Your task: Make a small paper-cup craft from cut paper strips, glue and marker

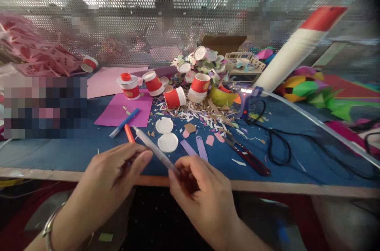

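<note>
in the head view, the right hand [202, 193] pinches the lower end of a translucent white pen [154, 149] between thumb and fingers. the pen slants up and away to the left, above the front part of the blue table [77, 148]. the left hand [118, 177], with a bracelet [50, 221] at its wrist, is near the pen, thumb and fingers curled towards each other; i cannot tell whether they close on anything. an orange marker [130, 134] shows just past its fingers, the lower end hidden by them.

beyond the hands, a blue marker [126, 121] lies partly on a purple sheet [142, 108]. two white discs [164, 126] lie one behind the other to the right of the pen's tip, with two lavender strips [202, 148] beside them. a lidded red and white cup [131, 92] stands at the back of the purple sheet, topped with a red cap [125, 77]. near it, one cup [151, 82] is tilted and another [175, 97] lies on its side. paper shreds [204, 117] are strewn to the right. snips [251, 158] with dark red handles lie near the table's front edge, and a blue glue gun [245, 102] is farther back.
</note>
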Motion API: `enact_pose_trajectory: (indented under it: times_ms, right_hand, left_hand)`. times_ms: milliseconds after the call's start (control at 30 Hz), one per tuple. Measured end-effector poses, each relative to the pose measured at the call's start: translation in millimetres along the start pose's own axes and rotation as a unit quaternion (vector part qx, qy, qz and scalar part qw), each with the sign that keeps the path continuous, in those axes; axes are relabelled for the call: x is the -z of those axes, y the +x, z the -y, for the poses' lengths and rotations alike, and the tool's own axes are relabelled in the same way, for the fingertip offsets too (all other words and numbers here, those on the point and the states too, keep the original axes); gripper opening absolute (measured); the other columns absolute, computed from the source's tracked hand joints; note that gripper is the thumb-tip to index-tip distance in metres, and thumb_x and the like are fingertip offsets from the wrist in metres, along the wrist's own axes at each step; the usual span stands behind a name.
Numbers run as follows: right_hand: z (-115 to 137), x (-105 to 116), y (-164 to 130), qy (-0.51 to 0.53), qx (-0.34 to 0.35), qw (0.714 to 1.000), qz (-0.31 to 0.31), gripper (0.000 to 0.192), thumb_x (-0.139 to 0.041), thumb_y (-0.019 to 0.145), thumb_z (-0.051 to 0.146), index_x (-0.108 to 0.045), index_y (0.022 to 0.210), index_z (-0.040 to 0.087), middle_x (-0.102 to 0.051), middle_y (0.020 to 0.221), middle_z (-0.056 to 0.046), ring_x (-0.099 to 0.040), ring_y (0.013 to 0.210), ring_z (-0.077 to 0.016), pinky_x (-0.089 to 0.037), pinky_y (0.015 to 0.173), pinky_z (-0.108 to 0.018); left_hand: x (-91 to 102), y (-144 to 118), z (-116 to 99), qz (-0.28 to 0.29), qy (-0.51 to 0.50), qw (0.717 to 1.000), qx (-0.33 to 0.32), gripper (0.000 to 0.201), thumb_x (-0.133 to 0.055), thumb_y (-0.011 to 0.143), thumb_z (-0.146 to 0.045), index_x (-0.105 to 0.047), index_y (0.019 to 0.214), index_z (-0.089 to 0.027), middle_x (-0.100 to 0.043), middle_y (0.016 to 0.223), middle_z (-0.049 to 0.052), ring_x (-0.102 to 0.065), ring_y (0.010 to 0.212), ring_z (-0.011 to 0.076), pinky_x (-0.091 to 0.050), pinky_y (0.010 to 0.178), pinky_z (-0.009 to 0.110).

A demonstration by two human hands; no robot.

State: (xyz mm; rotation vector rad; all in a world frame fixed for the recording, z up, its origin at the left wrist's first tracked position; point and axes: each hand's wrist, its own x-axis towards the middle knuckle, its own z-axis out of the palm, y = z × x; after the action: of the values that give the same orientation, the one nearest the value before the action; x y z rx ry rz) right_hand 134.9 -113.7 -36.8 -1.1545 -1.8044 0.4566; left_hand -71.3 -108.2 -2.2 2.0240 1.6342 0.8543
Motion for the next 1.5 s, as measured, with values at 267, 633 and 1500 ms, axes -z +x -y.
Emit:
enact_pose_trajectory:
  times_ms: [267, 633, 1500]
  right_hand:
    - [7.3, 6.7, -3.4, 0.087, 0.002, 0.996, -0.006, 0.003, -0.063, 0.094, 0.017, -0.065, 0.093, 0.019, -0.07, 0.077, 0.001, -0.068, 0.066, -0.0103, -0.055, 0.061, -0.02]
    - [-5.4, 19.7, -9.9, 0.29, -0.191, 0.938, 0.012, 0.017, -0.061, 0.099, 0.035, -0.065, 0.091, 0.022, -0.062, 0.068, 0.003, -0.056, 0.052, -0.0091, -0.048, 0.047, -0.018]
    - [-3.9, 26.5, -13.7, 0.139, -0.045, 0.966, 0.212, 0.019, -0.047, 0.104, 0.027, -0.061, 0.092, 0.023, -0.069, 0.078, 0.0, -0.067, 0.068, -0.0142, -0.051, 0.065, -0.025]
  left_hand:
    - [-33.0, 3.8, -28.3, 0.078, -0.1, 0.992, -0.01, 0.036, -0.04, 0.107, -0.041, -0.057, 0.083, -0.02, -0.06, 0.067, -0.003, -0.052, 0.055, 0.0104, -0.042, 0.051, 0.021]
    - [-49.3, -14.4, -29.0, 0.163, -0.1, 0.98, -0.06, 0.03, -0.045, 0.105, -0.034, -0.055, 0.081, -0.021, -0.063, 0.08, 0.002, -0.059, 0.069, 0.0146, -0.046, 0.064, 0.025]
    - [-38.7, -24.7, -8.7, 0.079, -0.337, 0.923, 0.166, 0.041, -0.047, 0.104, -0.05, -0.072, 0.123, -0.023, -0.048, 0.064, -0.002, -0.044, 0.058, 0.0108, -0.037, 0.052, 0.021]
